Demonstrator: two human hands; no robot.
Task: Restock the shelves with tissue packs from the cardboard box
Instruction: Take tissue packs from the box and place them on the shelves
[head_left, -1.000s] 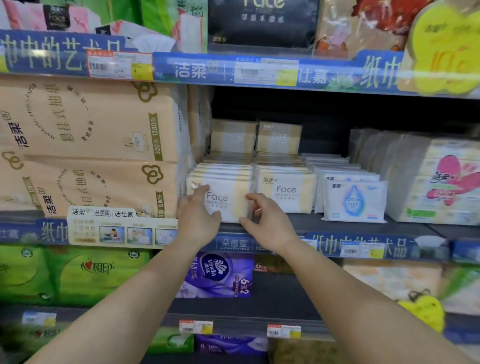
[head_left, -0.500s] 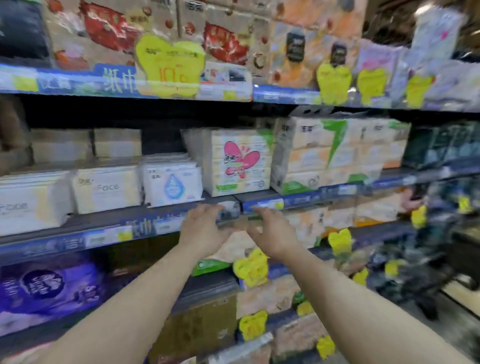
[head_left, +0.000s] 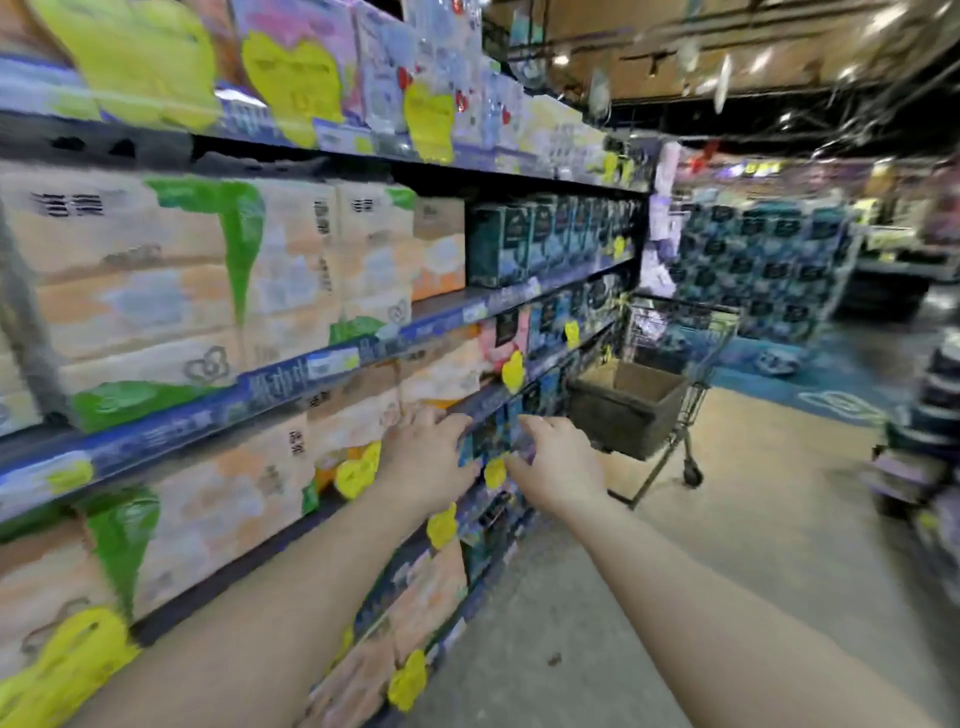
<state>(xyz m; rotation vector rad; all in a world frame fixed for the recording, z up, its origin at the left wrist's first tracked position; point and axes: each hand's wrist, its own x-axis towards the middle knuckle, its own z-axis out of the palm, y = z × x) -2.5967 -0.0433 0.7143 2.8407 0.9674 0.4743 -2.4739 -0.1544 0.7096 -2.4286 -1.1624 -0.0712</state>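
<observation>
Shelf labels and pack print blurred, unreadable

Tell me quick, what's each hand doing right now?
Left hand: open, holding nothing.
Right hand: open, holding nothing.

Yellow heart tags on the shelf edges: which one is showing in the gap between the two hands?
The small yellow heart tag just below the fingertips, framed by the left hand and right hand. The other tags hang left of, above or below the hands.
</observation>
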